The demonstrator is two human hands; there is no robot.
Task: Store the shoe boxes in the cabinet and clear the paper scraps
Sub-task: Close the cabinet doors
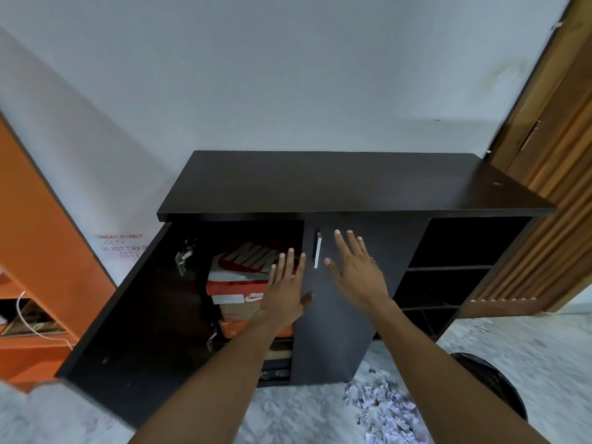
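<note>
Both hands are reaching flat toward the front of the dark cabinet [352,184], and neither is holding anything. The left hand [286,296] is hovering with its fingers [290,264] spread and straight in front of the stacked shoe boxes [243,277], which are sitting inside the left compartment, just to the far left of those fingertips. The top box is lying with its long side running into the cabinet. The right hand [355,270] is lying open, fingers apart, against the shut right door [358,315], just right of its handle [317,249].

The left door [128,315] is standing wide open, swung out to the near left, so the left hand looks nearer to it. The paper scraps [384,408] are lying on the floor [528,341], near right, beside a dark bin [493,382], closer to the right arm.
</note>
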